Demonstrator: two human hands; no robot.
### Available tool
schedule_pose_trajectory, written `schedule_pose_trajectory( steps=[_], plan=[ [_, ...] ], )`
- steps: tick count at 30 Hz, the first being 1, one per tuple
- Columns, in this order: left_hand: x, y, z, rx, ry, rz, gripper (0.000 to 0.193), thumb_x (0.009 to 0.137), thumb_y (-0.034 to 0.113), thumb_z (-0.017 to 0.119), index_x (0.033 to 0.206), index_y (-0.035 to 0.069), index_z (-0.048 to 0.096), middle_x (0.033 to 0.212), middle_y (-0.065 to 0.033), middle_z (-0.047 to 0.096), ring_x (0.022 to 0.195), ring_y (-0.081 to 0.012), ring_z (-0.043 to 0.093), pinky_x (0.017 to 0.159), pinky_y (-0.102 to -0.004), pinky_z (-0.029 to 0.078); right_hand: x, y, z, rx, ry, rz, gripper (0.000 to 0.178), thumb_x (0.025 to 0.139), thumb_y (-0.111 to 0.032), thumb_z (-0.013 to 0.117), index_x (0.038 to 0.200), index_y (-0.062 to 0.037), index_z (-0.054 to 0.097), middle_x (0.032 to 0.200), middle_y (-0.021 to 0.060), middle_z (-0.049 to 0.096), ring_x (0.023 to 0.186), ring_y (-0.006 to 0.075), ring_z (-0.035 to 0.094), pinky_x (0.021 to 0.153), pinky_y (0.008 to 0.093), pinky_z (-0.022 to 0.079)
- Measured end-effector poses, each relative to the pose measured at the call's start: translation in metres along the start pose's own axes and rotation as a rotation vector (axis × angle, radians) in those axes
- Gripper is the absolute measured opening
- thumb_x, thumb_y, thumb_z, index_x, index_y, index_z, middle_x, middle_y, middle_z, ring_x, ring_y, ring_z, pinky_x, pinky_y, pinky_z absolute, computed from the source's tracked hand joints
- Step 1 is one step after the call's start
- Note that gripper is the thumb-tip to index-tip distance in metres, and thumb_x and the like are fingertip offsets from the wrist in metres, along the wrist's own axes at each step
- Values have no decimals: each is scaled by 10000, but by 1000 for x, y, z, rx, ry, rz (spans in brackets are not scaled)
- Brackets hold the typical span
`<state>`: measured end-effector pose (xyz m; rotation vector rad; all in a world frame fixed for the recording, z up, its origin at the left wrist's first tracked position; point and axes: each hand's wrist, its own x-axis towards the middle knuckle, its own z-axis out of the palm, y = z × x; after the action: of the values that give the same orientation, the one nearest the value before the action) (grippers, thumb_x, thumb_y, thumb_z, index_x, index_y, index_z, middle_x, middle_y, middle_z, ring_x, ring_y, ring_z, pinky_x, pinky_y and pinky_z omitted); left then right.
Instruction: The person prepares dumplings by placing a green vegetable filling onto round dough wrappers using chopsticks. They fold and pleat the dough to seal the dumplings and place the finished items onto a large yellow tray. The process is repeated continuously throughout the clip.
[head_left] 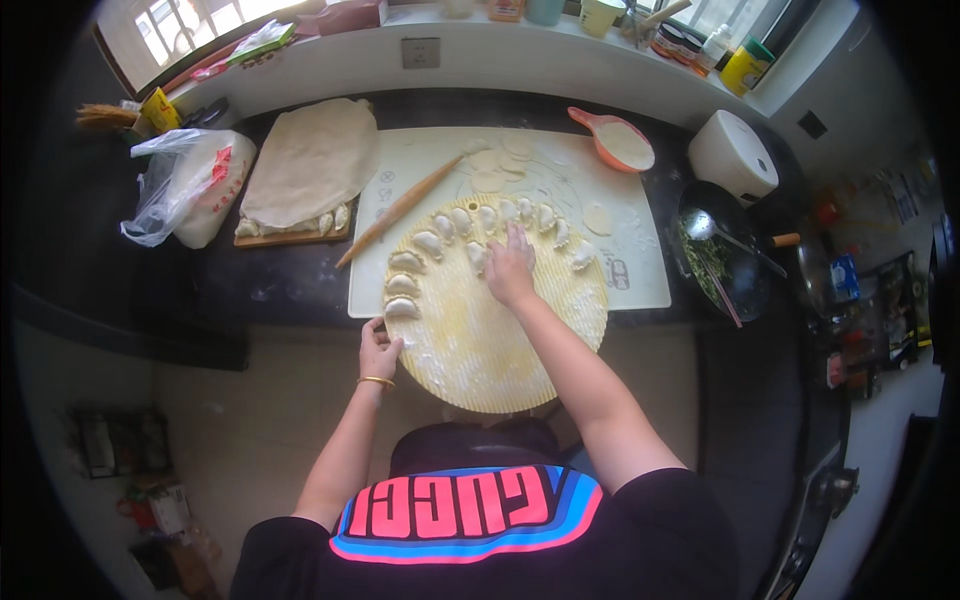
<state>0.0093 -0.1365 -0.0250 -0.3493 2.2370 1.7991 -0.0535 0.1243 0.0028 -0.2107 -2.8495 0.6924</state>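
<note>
Board: round, ridged board [470, 345], floury; far part over the mat [640, 265], near part jutting past the worktop [280, 285] toward the body. Probably drawn close for an easy reach; whatever bears the near part is hidden.
Left hand: left hand [379, 352] at the board's left rim, fingers loosely curled, thumb against the edge. Looks like steadying the overhang; firmness of grip cannot be told.
Right hand: right hand [511, 268] low over the board, fingers narrow, thumb by the inner dumpling [477, 258]. Pinched or merely touched: cannot tell.
Arc: dumplings [427, 243] spaced along the far and left rim, apart, presumably against sticking; inner one just inside the curve.
Mat edge: rolling pin [400, 211] aslant left of the board; wrappers [488, 182] beyond it, within reach.
Flour: orange scoop [622, 146] at the mat's far right corner, likely for dusting.
Filling: chopped greens [697, 262] in the wok at right, ladle [699, 224] and chopsticks [721, 292] in it.
Left side: cloth [305, 160] over more dumplings, perhaps against drying.
</note>
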Motion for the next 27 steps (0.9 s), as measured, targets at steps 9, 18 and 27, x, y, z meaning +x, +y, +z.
schedule_pose_trajectory(
  steps=[9,18,27],
  plan=[
    [1,-2,-1,-66,-12,-19,571,728,2,619,1216,14,324,947,-135,545,795,-174,590,691,-272,487,13,1,6,56,-35,17,222,783,-110,501,967,-47,608,1358,211,285,1278,378,208,1018,537,164],
    [2,6,-8,-10,-12,-68,525,692,21,663,1125,-6,368,934,-139,567,796,-184,598,688,-278,490,-74,79,-64,215,466,344,230,773,-104,556,976,2,535,1112,173,499,1041,312,464,908,379,352],
    [13,28,-21,-28,-191,-224,487,647,-23,685,1051,-20,413,877,-117,600,737,-165,600,619,-275,509,-156,143,-13,1109,465,1146,496,894,-391,442,951,87,562,884,171,606,777,243,575,689,346,450]
  ],
)
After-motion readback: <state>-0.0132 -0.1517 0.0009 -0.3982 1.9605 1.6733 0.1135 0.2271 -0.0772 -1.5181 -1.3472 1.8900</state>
